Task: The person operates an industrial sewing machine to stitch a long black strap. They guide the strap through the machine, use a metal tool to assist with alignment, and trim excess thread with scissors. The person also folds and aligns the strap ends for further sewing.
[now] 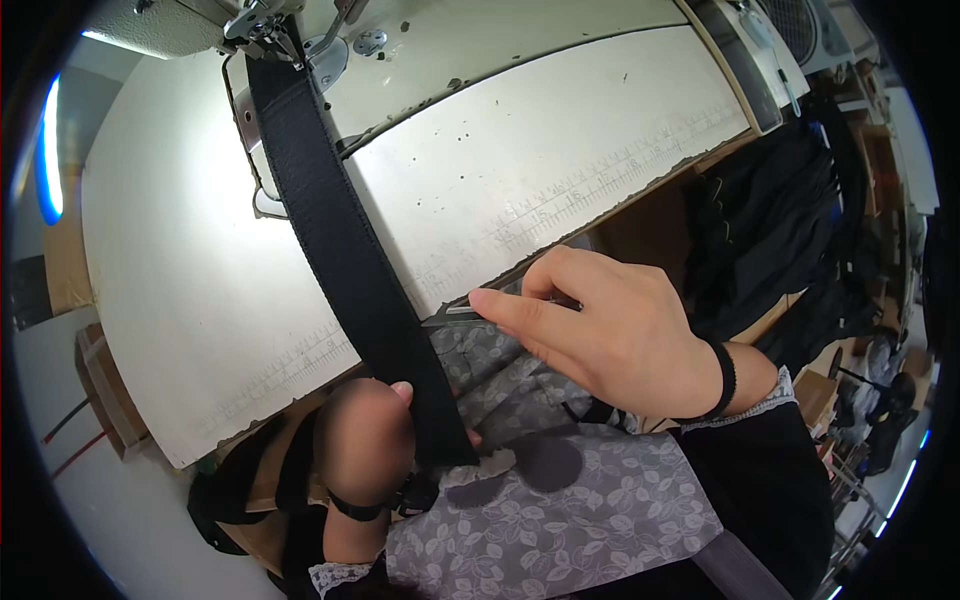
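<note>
Workroom, sewing station: white sewing table (540, 130), with worn edges and printed rulers, beneath and to both sides of the black strip.

Black strip (345, 250), one: flat, stitched along its edges; far end at the sewing machine (262, 28), near end over the table edge.

Left hand (365, 440), one: at the strip's near end, thumb on its left edge. It appears to be gripping the strip, though blur leaves the finger placing uncertain.

Right hand (615, 330), one: right of the strip, pinching a slim metal tool (455, 318), its tip by the strip's right edge.

Handling note: best practice, in judgement, is to hold the strip flat and taut and keep the tip shallow, clear of the stitching.

Patterned apron (620, 485), grey: below and right of the strip's near end.

Containers: cardboard box (105, 390), one, well left of the strip; contents not discernible.
</note>
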The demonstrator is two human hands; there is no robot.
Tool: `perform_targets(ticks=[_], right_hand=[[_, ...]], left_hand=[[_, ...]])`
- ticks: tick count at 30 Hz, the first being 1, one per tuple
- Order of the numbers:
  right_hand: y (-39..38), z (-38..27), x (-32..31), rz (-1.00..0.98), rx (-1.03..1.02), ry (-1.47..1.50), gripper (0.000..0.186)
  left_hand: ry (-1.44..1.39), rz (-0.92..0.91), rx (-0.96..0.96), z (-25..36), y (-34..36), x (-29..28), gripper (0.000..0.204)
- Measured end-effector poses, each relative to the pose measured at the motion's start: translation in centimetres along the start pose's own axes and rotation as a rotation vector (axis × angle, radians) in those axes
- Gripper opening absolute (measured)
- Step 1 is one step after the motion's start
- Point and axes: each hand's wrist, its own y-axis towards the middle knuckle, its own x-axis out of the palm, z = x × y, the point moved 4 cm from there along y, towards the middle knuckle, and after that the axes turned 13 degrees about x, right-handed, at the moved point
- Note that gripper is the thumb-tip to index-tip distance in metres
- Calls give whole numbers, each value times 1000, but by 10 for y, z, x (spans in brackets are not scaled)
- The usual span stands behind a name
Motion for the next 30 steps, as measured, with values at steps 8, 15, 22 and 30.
perform_targets(ticks=[8,15,22,30], right_hand=[[0,5,1,57,1,18,36],[2,3,4,43,-7,1,32],[3,2,1,33,-10,-22,33],[19,-2,-1,82,-30,-19,32]], left_hand=[[115,20,24,-1,0,2,36],[150,29,10,-1,0,3,35],[210,18,12,-2,1,4,35],[457,17,-29,-5,0,0,26]])
